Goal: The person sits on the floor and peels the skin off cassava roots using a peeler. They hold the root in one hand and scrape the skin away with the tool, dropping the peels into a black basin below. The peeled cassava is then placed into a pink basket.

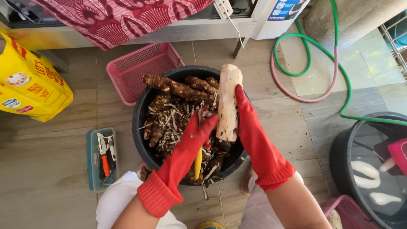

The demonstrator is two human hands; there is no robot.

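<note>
While right hand (250, 127) grips peeled root (228, 104), left hand (199, 133) clasps peeler (198, 159); unpeeled roots (180, 89) remain in tub (142, 127); peeled ones soak in basin (339, 157).

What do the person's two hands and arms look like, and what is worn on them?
Both the left hand and the right hand wear long red rubber gloves that reach well up the forearm. Each glove ends in a gathered, ribbed red cuff. Above the cuffs the arms are bare, with no sleeves. The gloves carry small bits of dirt and peel.
</note>
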